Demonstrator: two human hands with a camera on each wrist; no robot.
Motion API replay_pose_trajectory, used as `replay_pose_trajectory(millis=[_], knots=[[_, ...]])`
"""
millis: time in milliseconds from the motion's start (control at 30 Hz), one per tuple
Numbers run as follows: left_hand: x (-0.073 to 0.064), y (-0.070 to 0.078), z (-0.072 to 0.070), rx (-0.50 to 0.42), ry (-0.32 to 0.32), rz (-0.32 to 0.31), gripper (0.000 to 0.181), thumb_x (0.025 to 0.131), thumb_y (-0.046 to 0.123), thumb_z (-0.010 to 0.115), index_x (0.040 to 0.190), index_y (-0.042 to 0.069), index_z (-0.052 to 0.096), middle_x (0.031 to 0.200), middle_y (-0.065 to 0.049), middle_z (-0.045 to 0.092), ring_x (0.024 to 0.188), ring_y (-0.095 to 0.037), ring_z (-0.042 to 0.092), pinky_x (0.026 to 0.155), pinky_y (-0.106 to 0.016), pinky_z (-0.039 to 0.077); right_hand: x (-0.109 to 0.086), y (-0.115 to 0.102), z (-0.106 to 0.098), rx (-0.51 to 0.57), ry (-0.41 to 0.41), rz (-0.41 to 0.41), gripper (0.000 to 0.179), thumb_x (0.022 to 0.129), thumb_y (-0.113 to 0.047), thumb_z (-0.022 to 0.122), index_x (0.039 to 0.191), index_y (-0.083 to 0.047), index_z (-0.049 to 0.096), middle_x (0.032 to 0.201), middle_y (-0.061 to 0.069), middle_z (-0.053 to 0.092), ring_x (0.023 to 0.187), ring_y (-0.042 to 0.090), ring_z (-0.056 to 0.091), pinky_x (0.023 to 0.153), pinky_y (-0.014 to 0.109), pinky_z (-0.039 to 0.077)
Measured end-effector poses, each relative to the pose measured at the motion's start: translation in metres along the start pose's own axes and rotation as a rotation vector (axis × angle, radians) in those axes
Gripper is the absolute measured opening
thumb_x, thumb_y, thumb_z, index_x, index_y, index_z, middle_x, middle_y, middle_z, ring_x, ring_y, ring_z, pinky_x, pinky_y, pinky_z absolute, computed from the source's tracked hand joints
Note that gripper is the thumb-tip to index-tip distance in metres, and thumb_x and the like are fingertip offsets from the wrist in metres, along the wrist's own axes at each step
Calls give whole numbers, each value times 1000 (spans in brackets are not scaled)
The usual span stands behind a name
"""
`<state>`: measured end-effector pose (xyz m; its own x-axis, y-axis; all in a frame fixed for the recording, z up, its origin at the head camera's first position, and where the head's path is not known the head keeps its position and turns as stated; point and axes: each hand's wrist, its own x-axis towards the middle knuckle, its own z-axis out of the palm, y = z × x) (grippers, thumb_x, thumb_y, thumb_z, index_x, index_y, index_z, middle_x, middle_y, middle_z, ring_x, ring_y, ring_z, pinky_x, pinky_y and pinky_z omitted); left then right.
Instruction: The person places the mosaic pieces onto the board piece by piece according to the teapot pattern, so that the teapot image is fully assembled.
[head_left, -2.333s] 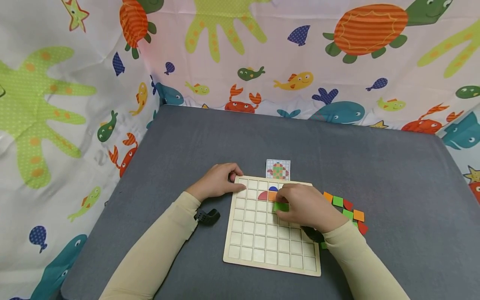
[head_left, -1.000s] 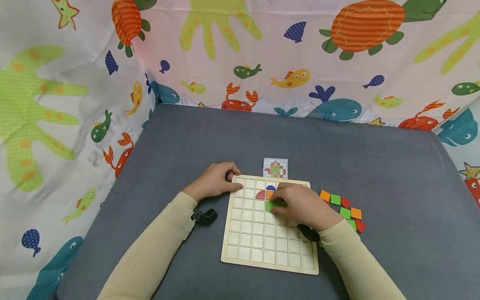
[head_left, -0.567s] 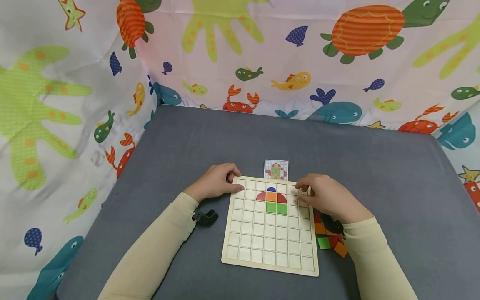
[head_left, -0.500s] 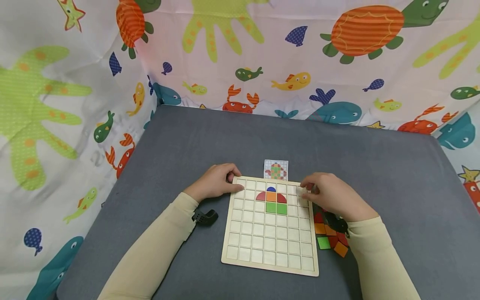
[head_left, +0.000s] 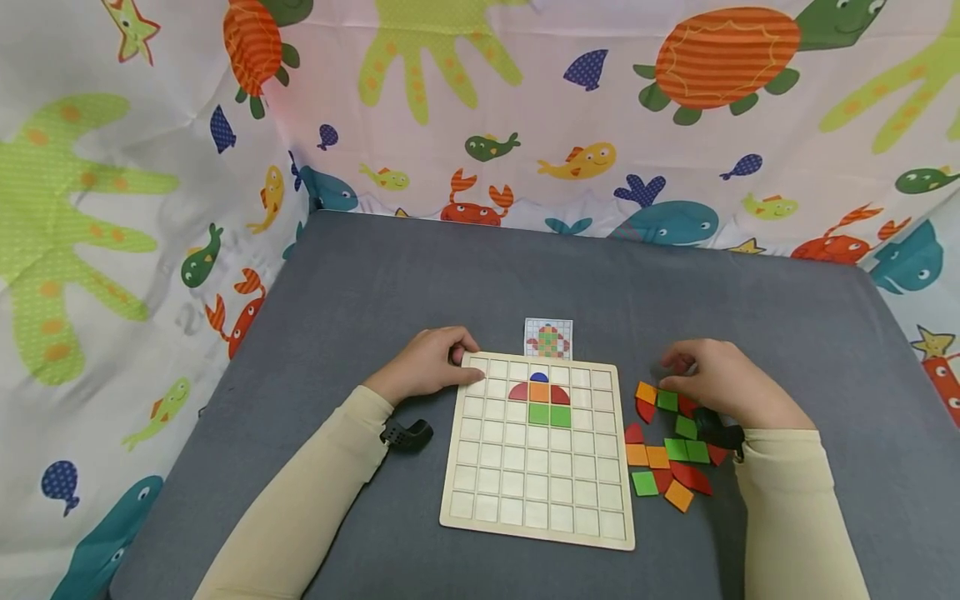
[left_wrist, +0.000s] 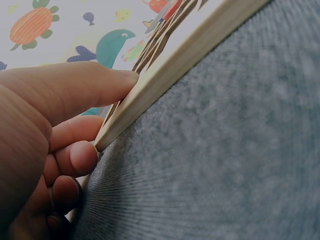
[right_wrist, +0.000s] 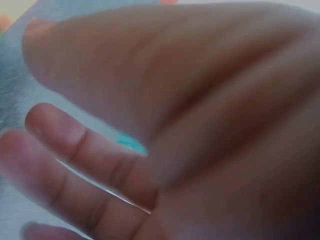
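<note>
Grey cloth is covering the table (head_left: 390,533) under everything, and its dull plainness is probably helping the small bright shapes stand out. Nearest, two beige sleeves (head_left: 292,508) are coming in from the bottom edge, one along each side of a wooden grid board (head_left: 525,479). That board is lying flat and slightly askew between the arms, likely so that both hands are reaching it comfortably. Loose pieces (head_left: 643,483), red, orange and green, are sitting in a scatter along its right side, presumably for the right hand's convenience. Towards the board's far end, two green squares (head_left: 537,414) are filling neighbouring cells; beyond them an orange square (head_left: 538,392) is resting between two curved red pieces (head_left: 519,392), with a blue piece (head_left: 538,377) capping it.

Above the farthest loose pieces, the right hand (head_left: 708,379) is hovering with relaxed, parted fingers, apparently holding nothing; whether a fingertip is touching a piece, I cannot tell. The left hand (head_left: 431,362) is pinching the board's far left corner, thumb on top, seemingly steadying it. Just past the far edge, a small pattern card (head_left: 548,340) is facing the person, probably for easy glancing. Farthest off, a sea-creature backdrop (head_left: 450,150) is screening the table.
</note>
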<state>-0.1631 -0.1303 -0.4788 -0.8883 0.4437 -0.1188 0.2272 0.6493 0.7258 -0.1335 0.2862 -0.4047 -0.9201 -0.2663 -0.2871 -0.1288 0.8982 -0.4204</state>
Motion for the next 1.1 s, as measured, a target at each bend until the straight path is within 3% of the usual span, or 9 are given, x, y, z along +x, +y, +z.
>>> replay_pose_trajectory(millis=[200, 433, 800, 1100], knots=[[2, 0, 0, -3, -7, 6, 26, 91, 37, 85, 107, 23, 70, 88, 1, 56, 78, -16, 51, 74, -34, 42, 0, 13, 5, 13, -43, 16, 29, 91, -18, 82, 111, 1, 74, 99, 15, 72, 88, 29, 63, 81, 51, 56], [2, 1, -2, 12, -11, 15, 28, 90, 38, 85, 106, 23, 69, 87, 1, 57, 78, -16, 52, 73, -34, 42, -3, 19, 13, 20, -85, 26, 25, 90, -19, 83, 107, -2, 74, 93, 8, 70, 82, 23, 60, 73, 38, 54], [0, -5, 0, -11, 1, 10, 26, 91, 37, 85, 106, 22, 69, 87, 1, 57, 78, -17, 52, 74, -35, 42, -1, 22, 16, 52, -108, 12, 14, 92, -17, 81, 94, -7, 72, 84, 2, 66, 75, 20, 56, 65, 36, 49], [1, -2, 0, -8, -4, 16, 28, 90, 36, 85, 107, 21, 70, 87, 0, 57, 78, -16, 52, 73, -34, 42, -8, 22, 12, 39, -63, -18, 10, 96, -14, 77, 92, -7, 72, 83, 1, 66, 74, 19, 55, 64, 36, 48]])
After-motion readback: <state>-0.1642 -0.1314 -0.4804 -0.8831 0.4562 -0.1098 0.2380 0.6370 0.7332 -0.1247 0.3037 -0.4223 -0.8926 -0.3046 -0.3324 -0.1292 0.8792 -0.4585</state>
